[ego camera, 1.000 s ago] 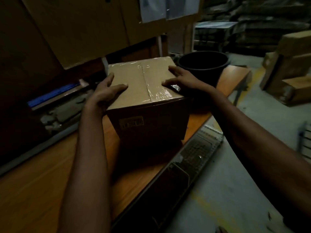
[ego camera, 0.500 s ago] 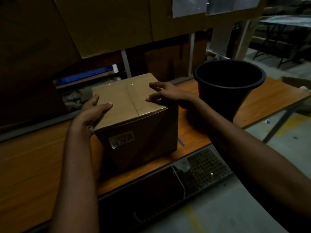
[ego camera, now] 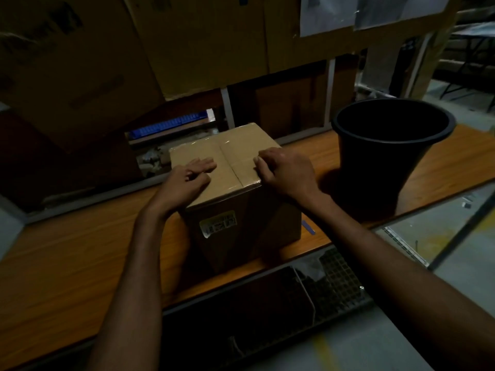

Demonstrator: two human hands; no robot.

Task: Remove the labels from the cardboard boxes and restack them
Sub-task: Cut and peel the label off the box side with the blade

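Head view: the cardboard box stands on the worktop, with both forearms reaching to its top. The left hand lies flat there, grip apart. The right hand curls at the right edge, and I cannot tell whether its grip holds anything; a label sits below on the near face.

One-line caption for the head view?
Left hand and right hand on the cardboard box, its label unpeeled, black bucket alongside.
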